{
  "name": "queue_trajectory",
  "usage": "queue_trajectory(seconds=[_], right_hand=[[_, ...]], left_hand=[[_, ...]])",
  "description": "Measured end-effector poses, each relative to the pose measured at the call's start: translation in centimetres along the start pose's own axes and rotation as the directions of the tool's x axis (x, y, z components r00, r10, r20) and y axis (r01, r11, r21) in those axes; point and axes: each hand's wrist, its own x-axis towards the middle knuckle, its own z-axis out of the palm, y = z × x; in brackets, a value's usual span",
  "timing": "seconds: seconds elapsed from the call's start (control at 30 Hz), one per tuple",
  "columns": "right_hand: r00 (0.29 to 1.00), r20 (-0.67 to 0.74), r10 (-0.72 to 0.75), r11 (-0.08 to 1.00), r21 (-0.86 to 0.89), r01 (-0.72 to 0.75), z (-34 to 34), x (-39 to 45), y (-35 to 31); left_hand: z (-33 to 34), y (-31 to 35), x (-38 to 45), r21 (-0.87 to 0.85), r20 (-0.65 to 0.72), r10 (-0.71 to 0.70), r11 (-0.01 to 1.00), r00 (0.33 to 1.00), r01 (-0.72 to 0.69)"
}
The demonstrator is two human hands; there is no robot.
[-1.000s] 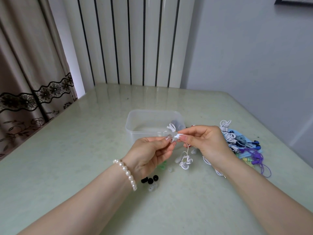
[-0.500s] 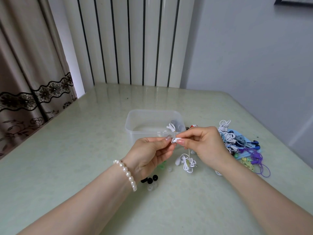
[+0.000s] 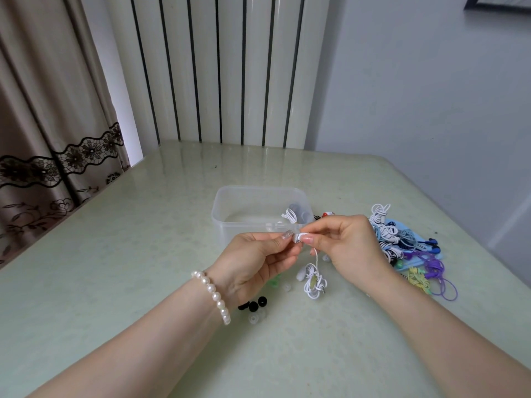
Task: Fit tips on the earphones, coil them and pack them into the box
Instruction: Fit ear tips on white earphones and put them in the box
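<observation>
A: What are the hands doing?

B: The right hand point(image 3: 349, 242) pinches a white earbud point(image 3: 298, 237) between thumb and forefinger. The left hand point(image 3: 253, 259) meets it fingertip to fingertip, pinched on something tiny at the bud's nose. Probably a clear tip, though it's too small to tell.

A: How should the fitting go?

B: I'd hold the bud steady, roll the tip over the nozzle's lip and press until it seats evenly, not crooked.

A: And the rest of that earphone?

B: Its white cable point(image 3: 313, 280) hangs from the right hand to a loose bundle on the table point(image 3: 115, 254). Black ear tips point(image 3: 254, 305) lie under the left wrist. The clear plastic box point(image 3: 230, 216) stands just behind the fingertips, and the pile of earphones point(image 3: 402, 242) lies beyond the right hand.
</observation>
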Motion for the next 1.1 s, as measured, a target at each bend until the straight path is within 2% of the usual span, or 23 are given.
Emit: queue_trajectory(seconds=[0.23, 0.47, 0.67, 0.93, 1.1], right_hand=[[0.999, -0.04, -0.001, 0.999, -0.032, 0.0, 0.3, -0.1, 0.0], [0.973, -0.169, -0.16, 0.982, -0.125, 0.139, 0.5, -0.5, 0.5], [0.991, -0.122, 0.063, 0.983, 0.179, -0.041, -0.1, 0.2, 0.0], [0.983, -0.126, 0.131, 0.974, 0.202, -0.103, -0.5, 0.3, 0.1], [0.982, -0.129, 0.137, 0.974, 0.198, -0.11, -0.5, 0.2, -0.1]], left_hand=[[0.3, -0.2, -0.1, -0.038, 0.015, 0.001, 0.999, 1.0, -0.001], [0.9, -0.1, -0.4, -0.191, 0.053, -0.024, 0.981, 0.998, 0.034], [0.8, 0.3, -0.4, -0.139, 0.045, 0.013, 0.99, 0.999, -0.007], [0.9, 0.2, -0.6, -0.023, 0.018, 0.101, 0.995, 0.995, -0.1], [1.1, -0.2, -0.6, 0.077, 0.07, 0.127, 0.988, 0.989, -0.133]])
